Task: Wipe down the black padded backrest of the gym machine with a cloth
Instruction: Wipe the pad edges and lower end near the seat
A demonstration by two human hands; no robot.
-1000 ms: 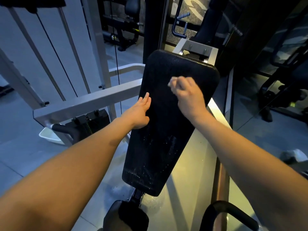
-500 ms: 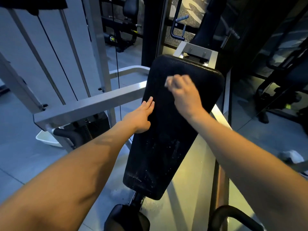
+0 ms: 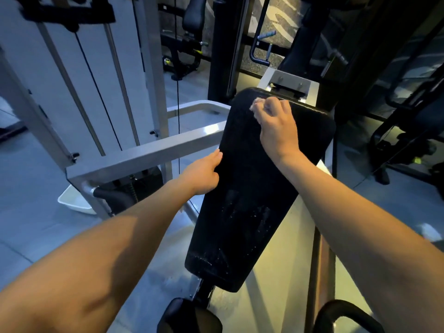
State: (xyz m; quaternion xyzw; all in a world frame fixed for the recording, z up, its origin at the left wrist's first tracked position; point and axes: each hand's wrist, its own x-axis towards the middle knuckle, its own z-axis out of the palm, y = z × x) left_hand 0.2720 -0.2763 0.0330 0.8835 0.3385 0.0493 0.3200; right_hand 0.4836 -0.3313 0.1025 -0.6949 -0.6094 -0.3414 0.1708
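My right hand (image 3: 276, 123), fingers curled round a pale cloth (image 3: 256, 107), presses it at the top of the black padded backrest (image 3: 252, 188). My left hand (image 3: 204, 175) rests, fingers straight, on its left edge. White specks (image 3: 230, 236) lower down suggest wiping remains.

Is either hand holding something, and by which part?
The right hand grips a pale cloth, bunched in its curled fingers, near the top of the backrest. The left hand only rests on its left edge.
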